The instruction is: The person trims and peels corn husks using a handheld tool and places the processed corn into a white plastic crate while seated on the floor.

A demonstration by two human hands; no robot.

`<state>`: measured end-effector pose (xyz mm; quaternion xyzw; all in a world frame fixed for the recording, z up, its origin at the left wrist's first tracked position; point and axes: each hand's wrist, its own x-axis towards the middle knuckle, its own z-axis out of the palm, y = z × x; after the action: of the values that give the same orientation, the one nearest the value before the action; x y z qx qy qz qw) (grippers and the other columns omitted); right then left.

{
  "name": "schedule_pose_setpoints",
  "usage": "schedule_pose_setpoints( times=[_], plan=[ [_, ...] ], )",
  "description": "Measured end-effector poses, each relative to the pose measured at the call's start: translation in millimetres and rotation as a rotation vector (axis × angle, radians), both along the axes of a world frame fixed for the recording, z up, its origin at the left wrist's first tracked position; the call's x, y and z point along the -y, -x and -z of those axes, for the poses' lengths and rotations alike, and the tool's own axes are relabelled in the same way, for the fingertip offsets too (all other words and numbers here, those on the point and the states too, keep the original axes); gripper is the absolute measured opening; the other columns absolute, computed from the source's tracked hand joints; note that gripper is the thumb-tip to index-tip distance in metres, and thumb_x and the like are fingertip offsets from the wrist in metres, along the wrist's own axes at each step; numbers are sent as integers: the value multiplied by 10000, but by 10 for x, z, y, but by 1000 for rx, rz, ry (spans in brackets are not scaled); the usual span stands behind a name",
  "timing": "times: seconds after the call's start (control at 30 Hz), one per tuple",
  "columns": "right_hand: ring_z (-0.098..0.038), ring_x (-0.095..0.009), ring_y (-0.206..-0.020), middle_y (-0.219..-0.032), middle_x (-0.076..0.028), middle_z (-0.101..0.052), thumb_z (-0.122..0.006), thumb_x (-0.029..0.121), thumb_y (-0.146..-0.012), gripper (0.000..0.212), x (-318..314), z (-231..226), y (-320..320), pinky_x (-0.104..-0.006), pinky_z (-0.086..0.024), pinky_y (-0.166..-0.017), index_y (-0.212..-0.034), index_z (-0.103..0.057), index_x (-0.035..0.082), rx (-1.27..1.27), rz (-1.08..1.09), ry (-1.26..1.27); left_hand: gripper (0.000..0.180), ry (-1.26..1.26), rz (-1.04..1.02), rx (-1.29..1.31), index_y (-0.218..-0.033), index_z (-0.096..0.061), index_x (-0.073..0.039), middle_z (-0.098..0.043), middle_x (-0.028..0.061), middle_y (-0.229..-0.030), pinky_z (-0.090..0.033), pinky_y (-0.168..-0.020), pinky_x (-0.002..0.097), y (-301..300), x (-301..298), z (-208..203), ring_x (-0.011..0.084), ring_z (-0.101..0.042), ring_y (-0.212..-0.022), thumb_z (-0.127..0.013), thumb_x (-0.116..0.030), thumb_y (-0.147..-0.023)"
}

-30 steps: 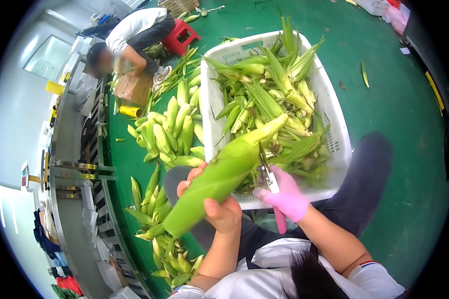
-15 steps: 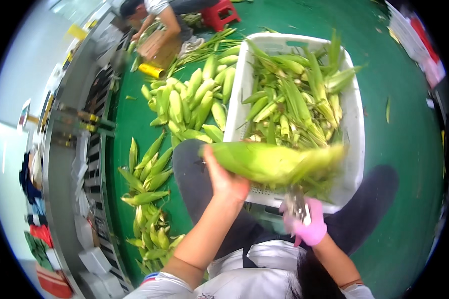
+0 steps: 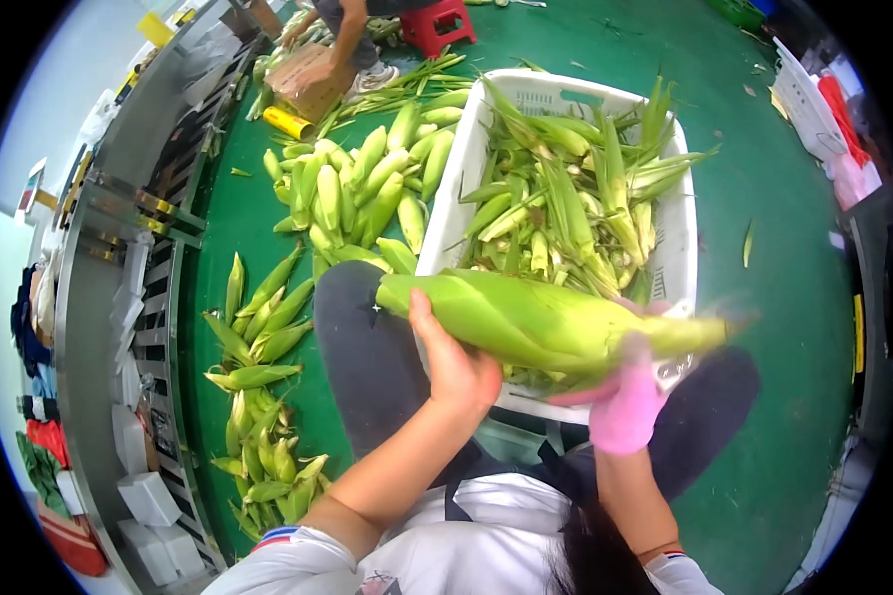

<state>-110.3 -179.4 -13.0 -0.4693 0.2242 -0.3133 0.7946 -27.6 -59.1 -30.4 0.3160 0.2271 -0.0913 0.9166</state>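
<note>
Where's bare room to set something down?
Widest: floor right of the crate and right knee, bar a few scraps. Smaller: floor between the rack and upper corn. Crowded: the crate, heaped with husks, an ear held over its near end; left of it, upper and lower corn.

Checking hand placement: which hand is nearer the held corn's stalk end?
Right: the right hand is just short of the stalk end; the left hand holds the corn toward its other end.

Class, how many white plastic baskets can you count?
2: the husk-filled basket in front of the person, and another basket near the upper right edge. Others may be hidden.
</note>
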Motion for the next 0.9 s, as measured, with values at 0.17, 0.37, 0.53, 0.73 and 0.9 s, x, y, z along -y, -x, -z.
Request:
schedule_pose_setpoints(
  times=[0.17, 0.37, 0.53, 0.73, 0.9],
  plan=[
    [-568, -193, -994, -1074, -57, -562, -651, 170, -837, 523, 57, -45, 44, -365, -473, -920, -1306, -435, 85, 81, -276, -620, 669, 115, 267, 40, -1159, -539, -76, -605, 102, -1102, -484, -886, 406, -117, -217, 27, 255, -595, -970, -475, -669, -855],
    [-603, -205, -856, -998, -72, -592, -616, 364, -821, 558, -38, -96, 9, -346, -531, -742, -1250, -455, 46, -48, -584, -857, 639, 754, 672, -28, -1054, -460, -60, -548, 61, -883, -440, -577, 294, -118, -382, 101, 195, -560, -670, -501, -659, -834],
    [-558, -168, -703, -860, -58, -577, -583, 378, -872, 499, 328, -197, -317, -307, -491, -576, -1206, -486, 19, -59, -337, -393, 869, 806, 708, -127, -1366, -354, -76, -565, 222, -1172, -477, -843, 474, 263, -765, 170, 304, -615, -881, -433, -749, -822],
    [-579, -159, -843, -1067, -100, -590, -673, 225, -863, 430, 1313, 136, -1030, -304, -466, -791, -1202, -515, 14, -527, -14, 694, 688, 296, 743, -137, -1278, -471, -69, -613, 168, -994, -533, -753, 465, -196, -1437, 183, 319, -641, -873, -543, -584, -827],
    [-550, -161, -829, -937, -66, -564, -670, 162, -820, 341, 964, 598, -463, -272, -452, -745, -1086, -504, 29, -458, -227, 623, 513, 113, 277, -61, -1111, -575, -46, -644, 146, -977, -509, -867, 472, -2469, -1789, 195, 306, -638, -913, -586, -502, -875]
  ],
)
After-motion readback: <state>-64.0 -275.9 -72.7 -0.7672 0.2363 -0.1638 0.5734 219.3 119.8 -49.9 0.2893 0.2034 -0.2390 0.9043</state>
